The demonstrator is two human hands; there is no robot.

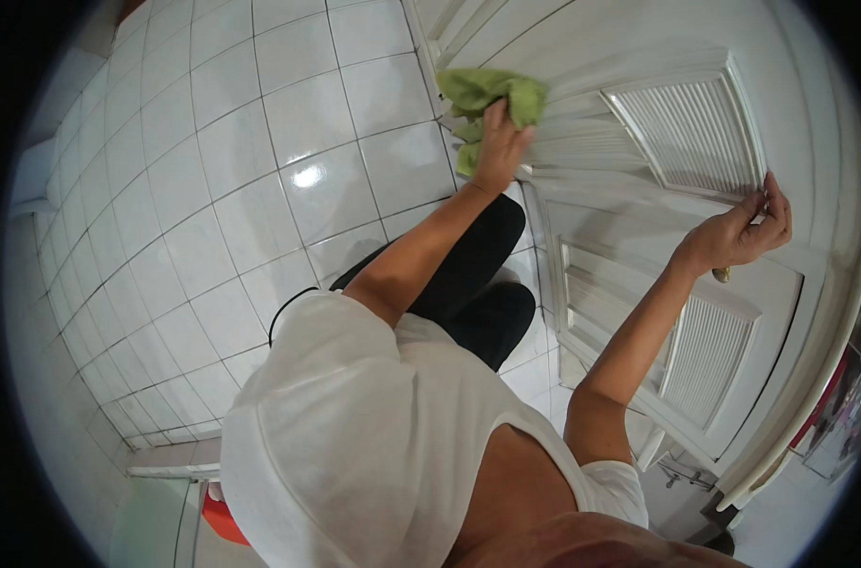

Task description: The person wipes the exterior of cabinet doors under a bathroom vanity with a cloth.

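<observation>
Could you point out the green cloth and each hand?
Green cloth [483, 89]: head view, on its upper folds.
Left hand [501, 150]: head view, on its middle.
Right hand [733, 234]: head view, on its middle.

glossy white floor tiles [251, 232] with thin dark grout lines spread from eight to twelve o'clock, the grid bowing toward the rim. a bright patch of reflected light [307, 176] shines at ten. from one to four o'clock runs a white cabinet [634, 227] with framed, ribbed panels, one at two and another between three and four. a low white ledge [175, 470] lies at eight, with a pale green panel [142, 525] just below. metal fittings [686, 475] show at four, behind the cabinet's lower edge.
</observation>
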